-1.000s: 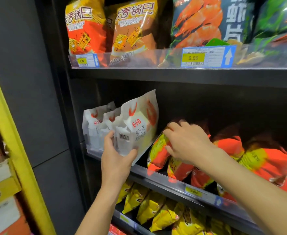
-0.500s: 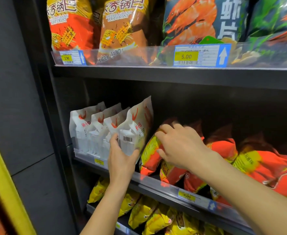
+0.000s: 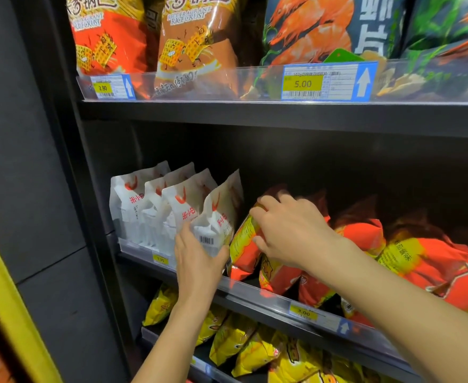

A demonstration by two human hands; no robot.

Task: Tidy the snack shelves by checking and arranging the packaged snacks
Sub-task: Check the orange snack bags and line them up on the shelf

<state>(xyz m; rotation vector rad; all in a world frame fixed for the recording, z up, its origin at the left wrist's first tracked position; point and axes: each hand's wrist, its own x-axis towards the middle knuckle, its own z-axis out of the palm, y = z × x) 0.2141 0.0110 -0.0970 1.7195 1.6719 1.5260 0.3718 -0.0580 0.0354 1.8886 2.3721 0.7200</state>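
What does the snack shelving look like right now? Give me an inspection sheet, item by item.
Surface: dark metal middle shelf with a clear plastic front rail; yellow price tags on it.
Job's things: four white pouches with red prawn marks stand in a row at its left; red and yellow-green crisp bags lean to their right.
Clutter: nothing seen.
Hands: left hand grips the base of the rightmost white pouch; right hand grips the top of the nearest red bag.
Cables: nothing seen.
Surroundings: orange and brown rice-crust bags and dark blue prawn-cracker bags above; yellow bags below; grey wall panel and yellow post at left.
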